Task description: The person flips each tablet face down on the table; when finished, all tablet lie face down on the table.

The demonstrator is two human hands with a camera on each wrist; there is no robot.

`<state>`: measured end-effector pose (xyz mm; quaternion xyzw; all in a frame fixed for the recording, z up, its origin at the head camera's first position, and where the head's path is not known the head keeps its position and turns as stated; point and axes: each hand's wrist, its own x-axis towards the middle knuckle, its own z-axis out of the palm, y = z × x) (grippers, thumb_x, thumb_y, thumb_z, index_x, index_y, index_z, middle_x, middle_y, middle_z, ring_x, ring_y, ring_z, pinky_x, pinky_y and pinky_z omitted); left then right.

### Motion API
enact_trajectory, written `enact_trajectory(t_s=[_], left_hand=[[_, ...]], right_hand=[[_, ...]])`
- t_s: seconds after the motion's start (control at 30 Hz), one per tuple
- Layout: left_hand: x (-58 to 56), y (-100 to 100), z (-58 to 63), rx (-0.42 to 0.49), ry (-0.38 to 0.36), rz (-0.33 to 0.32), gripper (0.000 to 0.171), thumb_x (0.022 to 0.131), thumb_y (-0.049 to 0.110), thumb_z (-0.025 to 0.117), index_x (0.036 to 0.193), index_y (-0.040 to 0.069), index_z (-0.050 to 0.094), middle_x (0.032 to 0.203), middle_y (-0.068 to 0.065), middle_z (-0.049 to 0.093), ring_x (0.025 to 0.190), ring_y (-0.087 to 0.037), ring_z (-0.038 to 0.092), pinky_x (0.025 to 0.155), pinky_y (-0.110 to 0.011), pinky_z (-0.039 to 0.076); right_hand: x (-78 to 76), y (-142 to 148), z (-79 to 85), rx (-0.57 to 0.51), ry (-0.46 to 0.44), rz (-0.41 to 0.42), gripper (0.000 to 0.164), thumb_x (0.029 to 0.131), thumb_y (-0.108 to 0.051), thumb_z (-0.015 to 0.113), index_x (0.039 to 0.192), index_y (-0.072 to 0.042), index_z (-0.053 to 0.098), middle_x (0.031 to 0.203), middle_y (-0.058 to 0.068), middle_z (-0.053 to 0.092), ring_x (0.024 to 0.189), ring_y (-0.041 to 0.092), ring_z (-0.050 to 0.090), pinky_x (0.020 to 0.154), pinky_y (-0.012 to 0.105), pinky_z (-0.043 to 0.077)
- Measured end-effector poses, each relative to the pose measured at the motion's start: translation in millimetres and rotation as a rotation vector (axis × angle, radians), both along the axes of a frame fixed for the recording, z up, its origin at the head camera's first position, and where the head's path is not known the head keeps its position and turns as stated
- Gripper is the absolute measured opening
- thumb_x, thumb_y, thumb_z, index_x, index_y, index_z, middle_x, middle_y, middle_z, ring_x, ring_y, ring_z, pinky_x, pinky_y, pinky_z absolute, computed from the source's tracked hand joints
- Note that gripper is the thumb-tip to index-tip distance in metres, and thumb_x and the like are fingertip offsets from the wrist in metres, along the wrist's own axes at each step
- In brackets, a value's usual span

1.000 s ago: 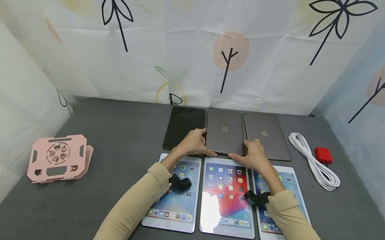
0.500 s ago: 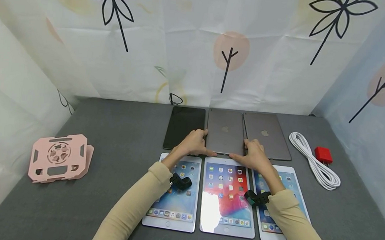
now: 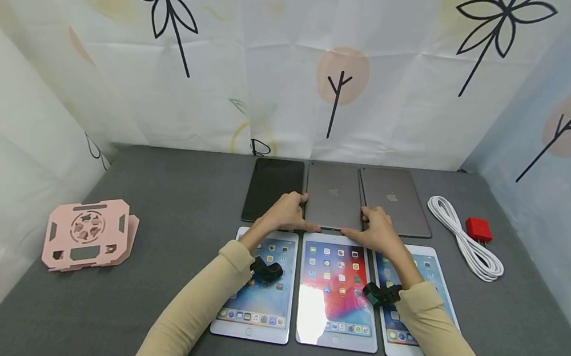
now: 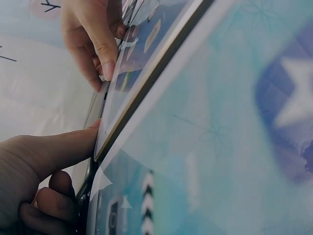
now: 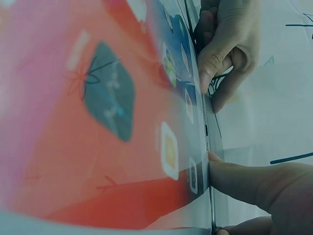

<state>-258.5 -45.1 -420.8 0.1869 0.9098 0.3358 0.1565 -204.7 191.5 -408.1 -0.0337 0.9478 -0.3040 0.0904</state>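
Note:
In the head view, a grey tablet with an apple logo lies face down in the middle of the back row. My left hand holds its near left corner, thumb along the near edge and fingers at the left side. At the near right corner my right hand does the same, its fingers between this tablet and a second grey face-down tablet. Left of them lies a tablet with a dark screen. In the left wrist view, the left thumb presses the edge; other fingers are partly hidden.
Three white tablets with lit screens lie in the front row: left, middle and right, below my forearms. A pink slotted stand sits at left. A coiled white cable and red charger lie at right.

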Motion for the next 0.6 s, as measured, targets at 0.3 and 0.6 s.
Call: enact_trajectory(t_s=[0.3,0.6], left_hand=[[0.9,-0.1,1.5,0.008,0.004,-0.016,0.100,0.081,0.035,0.088,0.154,-0.007,0.035,0.042,0.007,0.042,0.037,-0.008,0.043,0.043,-0.020,0.032],[-1.5,-1.8,-2.4,0.014,0.024,-0.021,0.100,0.080,0.036,0.089,0.154,-0.007,0.037,0.042,0.006,0.047,0.037,-0.006,0.039,0.043,-0.019,0.029]], right_hand=[[1.6,-0.7,2.8,0.016,-0.022,0.008,0.087,0.093,-0.032,0.073,0.152,0.017,0.030,0.138,0.036,0.041,0.128,0.051,0.039,0.105,0.064,0.042],[1.4,-1.5,2.2,0.017,-0.017,0.014,0.087,0.094,-0.031,0.072,0.152,0.017,0.030,0.139,0.037,0.040,0.127,0.051,0.038,0.106,0.064,0.042]])
